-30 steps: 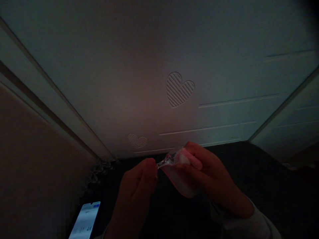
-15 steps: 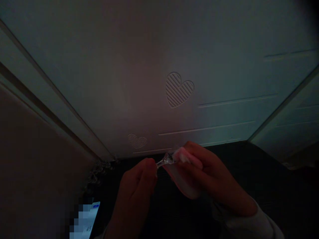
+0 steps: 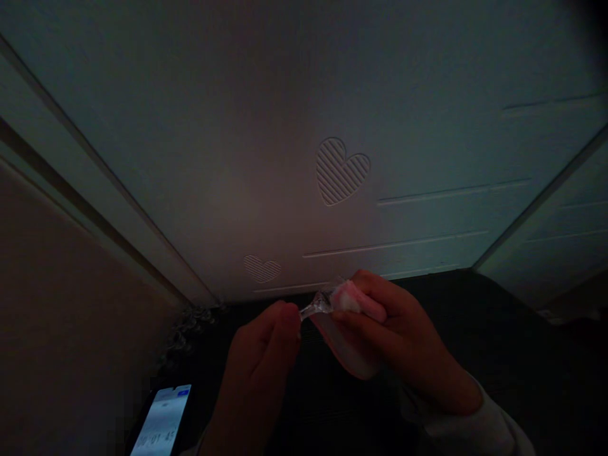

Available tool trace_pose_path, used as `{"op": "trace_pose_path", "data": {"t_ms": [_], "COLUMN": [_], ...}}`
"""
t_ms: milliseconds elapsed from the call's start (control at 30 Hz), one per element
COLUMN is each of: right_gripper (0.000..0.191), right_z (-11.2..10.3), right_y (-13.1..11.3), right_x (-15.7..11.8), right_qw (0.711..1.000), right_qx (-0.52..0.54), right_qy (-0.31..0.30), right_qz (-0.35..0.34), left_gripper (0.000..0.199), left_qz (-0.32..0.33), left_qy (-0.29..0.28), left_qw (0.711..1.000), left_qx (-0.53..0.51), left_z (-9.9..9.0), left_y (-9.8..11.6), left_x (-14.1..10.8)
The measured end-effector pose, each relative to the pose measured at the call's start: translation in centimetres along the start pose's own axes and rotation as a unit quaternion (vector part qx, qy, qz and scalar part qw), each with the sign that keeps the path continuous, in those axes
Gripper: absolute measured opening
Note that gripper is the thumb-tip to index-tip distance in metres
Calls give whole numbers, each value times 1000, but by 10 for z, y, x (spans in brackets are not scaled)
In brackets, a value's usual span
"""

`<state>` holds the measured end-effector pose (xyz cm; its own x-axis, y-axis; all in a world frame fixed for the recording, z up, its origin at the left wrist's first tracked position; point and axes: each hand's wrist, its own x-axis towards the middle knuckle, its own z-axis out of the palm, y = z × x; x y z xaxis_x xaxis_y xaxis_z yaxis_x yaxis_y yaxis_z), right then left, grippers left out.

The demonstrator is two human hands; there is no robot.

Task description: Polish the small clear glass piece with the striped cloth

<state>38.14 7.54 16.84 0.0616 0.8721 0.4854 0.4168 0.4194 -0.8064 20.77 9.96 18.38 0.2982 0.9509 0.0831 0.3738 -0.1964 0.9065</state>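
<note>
A pink and white soft item (image 3: 354, 348) hangs folded from my right hand (image 3: 403, 323), whose thumb and fingers pinch its upper part. A strip of clear, crinkled plastic (image 3: 317, 305) runs from this item to my left hand (image 3: 266, 348). The fingers of my left hand are closed round the plastic's other end, which they hide. Both hands are close together, low in the middle of the view, above a dark surface (image 3: 323, 405). The light is dim, so fine detail of the item cannot be made out.
A lit phone (image 3: 161, 421) lies at the lower left. Behind it, small clear crumpled pieces (image 3: 178, 335) lie along the left edge. A pale panel (image 3: 266, 139) with heart patterns and grooves rises behind my hands, with a wall (image 3: 57, 316) at the left.
Both hands keep almost the same place and grip. The pink and white item's top has turned slightly in my right hand, showing more white.
</note>
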Motion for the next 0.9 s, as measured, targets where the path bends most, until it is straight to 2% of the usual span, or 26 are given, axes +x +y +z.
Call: {"op": "trace_pose_path", "data": {"t_ms": [67, 200, 367, 600, 833, 900], "right_gripper": [19, 22, 23, 18, 15, 13], "right_z": [0, 0, 1, -1, -3, -3], "right_y": [-2, -3, -2, 0, 0, 0], "right_x": [0, -1, -2, -3, -3, -3], "right_qw": [1000, 1000, 1000, 999, 998, 998], "right_qx": [-1, 4, 12, 36, 41, 38], "right_qy": [-1, 4, 4, -13, -32, -41], "right_qz": [4, 15, 16, -17, -29, -38], "left_gripper": [48, 50, 50, 49, 48, 50], "left_qz": [5, 10, 0, 20, 3, 8], "left_qy": [9, -24, -15, -32, 14, 11], "left_qw": [1000, 1000, 1000, 999, 1000, 1000], "left_qx": [3, 12, 17, 6, -14, -7], "left_z": [0, -2, -2, -2, 3, 2], "left_y": [1, 2, 2, 0, 5, 3], "left_x": [0, 1, 0, 1, -2, -2]}}
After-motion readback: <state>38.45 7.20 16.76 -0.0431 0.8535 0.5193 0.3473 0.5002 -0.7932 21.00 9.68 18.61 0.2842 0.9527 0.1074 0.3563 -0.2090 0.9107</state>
